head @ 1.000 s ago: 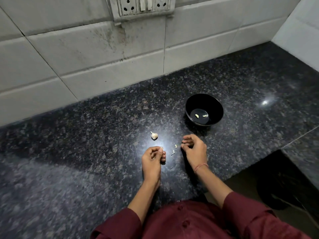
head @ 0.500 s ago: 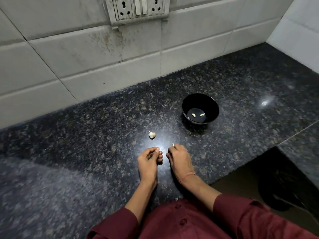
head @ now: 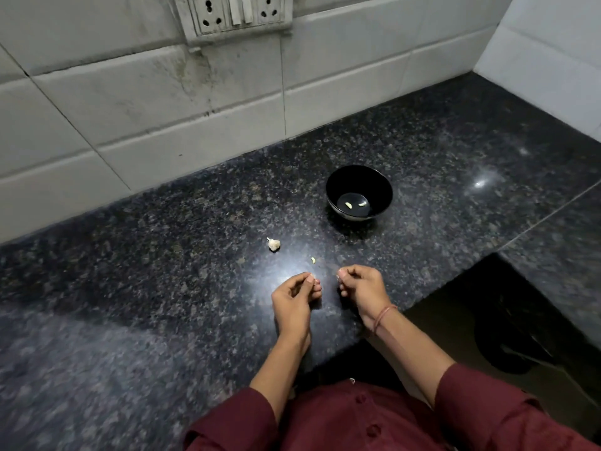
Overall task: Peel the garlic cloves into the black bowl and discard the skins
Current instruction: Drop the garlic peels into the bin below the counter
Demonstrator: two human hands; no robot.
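The clove (head: 311,277) shows as a tiny pale bit pinched between the thumb and forefinger of the left hand (head: 294,299), low over the desk (head: 195,255). It looks light, firm and smooth, with papery skin that tears easily, so it probably needs a nail caught at the tip or root end, not a squeeze. Once bare it may slip.

The right hand (head: 362,288) is just beside it, apart, with fingers curled and thumb against forefinger. I cannot tell whether it pinches a scrap of skin or nothing.

A loose bit (head: 313,260) lies just beyond the hands, too small to tell clove from skin. The rest of the garlic head (head: 273,244) sits further left.

The black bowl (head: 374,183) stands beyond the right hand, well apart, with two peeled cloves (head: 348,205) in the bottom. The way to it is open.

The desk edge drops away close beside the right wrist, so a dropped clove could roll off there. The tiled wall (head: 162,102) is far back.
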